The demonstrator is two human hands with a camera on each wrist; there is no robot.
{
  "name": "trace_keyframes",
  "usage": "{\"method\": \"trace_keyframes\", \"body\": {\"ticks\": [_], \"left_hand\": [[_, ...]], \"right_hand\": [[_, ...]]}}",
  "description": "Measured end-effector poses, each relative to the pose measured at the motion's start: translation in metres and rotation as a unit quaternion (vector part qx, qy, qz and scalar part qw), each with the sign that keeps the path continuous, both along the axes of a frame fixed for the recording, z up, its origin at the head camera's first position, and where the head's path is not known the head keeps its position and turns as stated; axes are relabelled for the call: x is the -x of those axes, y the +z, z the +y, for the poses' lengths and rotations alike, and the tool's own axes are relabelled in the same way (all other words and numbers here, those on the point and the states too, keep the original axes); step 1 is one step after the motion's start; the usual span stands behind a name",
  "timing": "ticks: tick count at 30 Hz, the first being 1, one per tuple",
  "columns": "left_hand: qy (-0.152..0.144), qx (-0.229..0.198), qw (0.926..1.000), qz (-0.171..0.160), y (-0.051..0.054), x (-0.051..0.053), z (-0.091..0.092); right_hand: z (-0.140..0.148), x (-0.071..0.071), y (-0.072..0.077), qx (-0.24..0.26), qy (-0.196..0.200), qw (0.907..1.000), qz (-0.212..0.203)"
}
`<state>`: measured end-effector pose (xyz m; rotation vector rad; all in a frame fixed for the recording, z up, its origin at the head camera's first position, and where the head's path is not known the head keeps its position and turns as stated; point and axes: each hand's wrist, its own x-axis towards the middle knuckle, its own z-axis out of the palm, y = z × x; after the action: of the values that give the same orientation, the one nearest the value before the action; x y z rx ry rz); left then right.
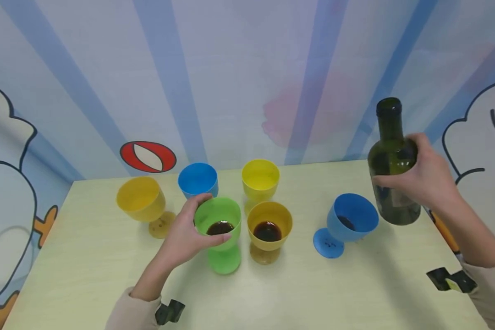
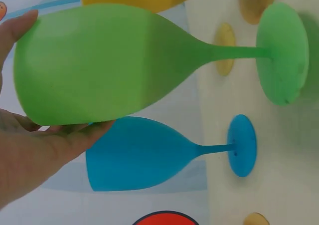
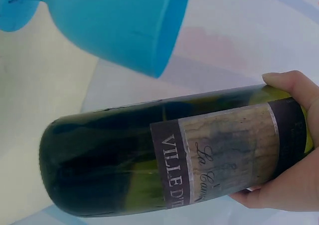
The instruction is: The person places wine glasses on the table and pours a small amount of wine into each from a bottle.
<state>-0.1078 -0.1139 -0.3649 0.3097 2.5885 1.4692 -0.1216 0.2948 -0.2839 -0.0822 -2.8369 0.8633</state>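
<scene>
My left hand (image 1: 187,233) grips a green wine goblet (image 2: 99,65) by its bowl, thumb on the near side and fingers round the rim. Dark liquid lies in that goblet; whether its foot touches the table I cannot tell. My right hand (image 1: 426,176) holds a dark green wine bottle (image 1: 389,160) around its body, neck upward, above the table's right side. A label (image 3: 224,152) shows in the right wrist view. Left of the bottle stands a blue goblet (image 1: 352,217) with dark liquid inside. An amber goblet (image 1: 268,247), also holding dark liquid, is just right of the green one.
Behind the green goblet stand another blue goblet (image 1: 198,178) and a yellow goblet (image 1: 260,178). An orange-yellow goblet (image 1: 140,199) is at the left. The pale table (image 1: 297,293) ends at a printed backdrop (image 1: 239,82).
</scene>
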Motion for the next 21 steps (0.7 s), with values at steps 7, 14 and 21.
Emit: {"method": "trace_keyframes", "body": {"ticks": [7,14,21], "left_hand": [[-0.030,-0.005,0.9995,0.009,-0.011,-0.007,-0.002],[-0.041,0.002,0.9991,-0.012,-0.016,-0.013,-0.003],[-0.071,0.018,0.9973,-0.005,-0.016,-0.018,0.000]], "right_hand": [[0.014,0.001,-0.014,0.025,-0.039,0.9989,-0.011],[0.022,-0.001,-0.027,0.037,-0.057,0.9976,-0.008],[0.027,-0.001,-0.036,0.038,-0.066,0.9970,-0.013]]}}
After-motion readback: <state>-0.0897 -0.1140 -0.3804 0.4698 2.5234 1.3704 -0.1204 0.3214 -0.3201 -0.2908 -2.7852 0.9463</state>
